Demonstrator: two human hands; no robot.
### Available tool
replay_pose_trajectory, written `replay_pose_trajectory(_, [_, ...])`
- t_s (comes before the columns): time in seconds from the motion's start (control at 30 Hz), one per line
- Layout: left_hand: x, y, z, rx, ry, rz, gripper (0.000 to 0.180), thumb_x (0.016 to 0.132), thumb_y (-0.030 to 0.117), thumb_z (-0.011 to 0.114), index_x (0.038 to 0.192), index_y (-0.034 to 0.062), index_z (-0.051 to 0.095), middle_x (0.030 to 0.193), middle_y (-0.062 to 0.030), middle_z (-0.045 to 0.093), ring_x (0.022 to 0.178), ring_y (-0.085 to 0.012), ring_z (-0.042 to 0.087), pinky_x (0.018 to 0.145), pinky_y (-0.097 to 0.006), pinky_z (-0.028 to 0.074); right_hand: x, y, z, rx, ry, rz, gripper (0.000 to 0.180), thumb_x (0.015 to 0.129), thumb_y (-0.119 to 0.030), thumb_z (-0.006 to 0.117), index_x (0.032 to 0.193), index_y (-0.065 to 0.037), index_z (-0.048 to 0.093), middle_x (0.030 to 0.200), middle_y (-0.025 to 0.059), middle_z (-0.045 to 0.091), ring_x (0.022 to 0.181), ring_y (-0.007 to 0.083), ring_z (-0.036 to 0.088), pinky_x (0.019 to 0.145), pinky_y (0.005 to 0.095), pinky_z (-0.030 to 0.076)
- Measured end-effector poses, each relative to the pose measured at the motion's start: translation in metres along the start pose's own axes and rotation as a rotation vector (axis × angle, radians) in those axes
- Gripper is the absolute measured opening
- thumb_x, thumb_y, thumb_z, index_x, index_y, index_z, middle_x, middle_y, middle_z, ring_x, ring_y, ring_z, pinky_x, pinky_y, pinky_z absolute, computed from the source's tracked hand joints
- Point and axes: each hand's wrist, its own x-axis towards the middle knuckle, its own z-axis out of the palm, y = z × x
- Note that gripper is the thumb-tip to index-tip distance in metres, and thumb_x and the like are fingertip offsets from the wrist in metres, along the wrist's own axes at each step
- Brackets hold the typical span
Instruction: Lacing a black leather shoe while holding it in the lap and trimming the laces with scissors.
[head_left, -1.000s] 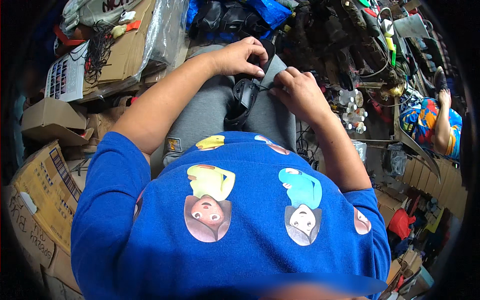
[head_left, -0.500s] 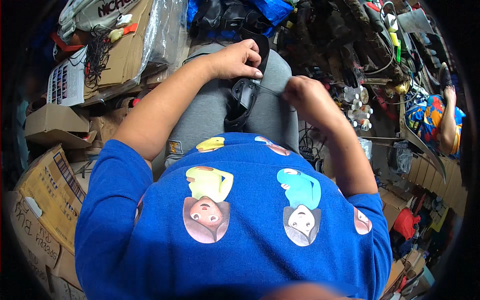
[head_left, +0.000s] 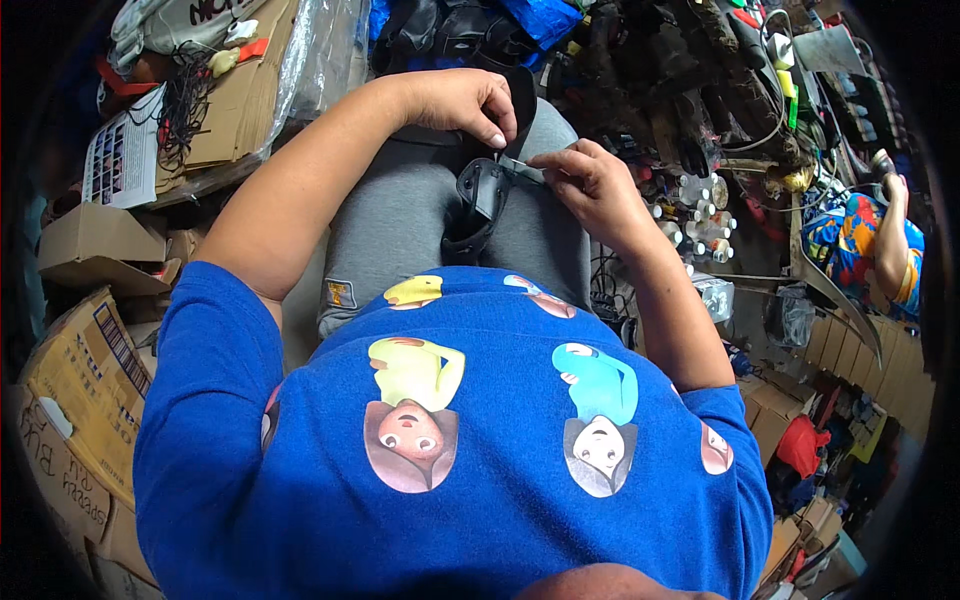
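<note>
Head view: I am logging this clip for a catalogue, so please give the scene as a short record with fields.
setting: cluttered work area, person seated, grey trousers, blue printed shirt
left hand: curled over the top of a black moulded piece on the lap
right hand: pinches a thin grey strip that meets the black piece
left side: cardboard boxes, clear plastic sheet
right side: small white bottles, dark tangled goods
other person: an arm and a colourful garment at the right edge
</note>
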Motion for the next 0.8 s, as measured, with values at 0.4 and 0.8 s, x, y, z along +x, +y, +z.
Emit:
replay_pose_trajectory(0.4, [-0.002, -0.004, -0.002, -0.016, 0.005, -0.007, 0.022, 0.076, 0.019, 0.071, 0.093, 0.0057, 0.071, 0.087, -0.0021, 0.048, 0.088, -0.0156, 0.049, 0.083, -0.027, 0.041, 0.012, -0.010, 0.000, -0.135, -0.024, -0.042, 0.026, 0.075, -0.005, 0.062, 0.098, -0.014, 0.070, 0.081, 0.0127, 0.058, 0.074, 0.0275, 0.061, 0.069, 0.0355, 0.050])
replay_pose_trajectory(0.8, [-0.005, -0.003, 0.001, 0.014, 0.054, 0.030, 0.022, 0.076, 0.016, 0.071, 0.095, 0.0039, 0.071, 0.090, -0.0038, 0.053, 0.090, -0.0158, 0.053, 0.084, -0.027, 0.043, 0.027, -0.008, -0.001, -0.139, -0.085, -0.119, 0.025, 0.076, -0.004, 0.063, 0.097, -0.014, 0.070, 0.086, 0.0136, 0.061, 0.074, 0.0281, 0.063, 0.068, 0.0352, 0.052])
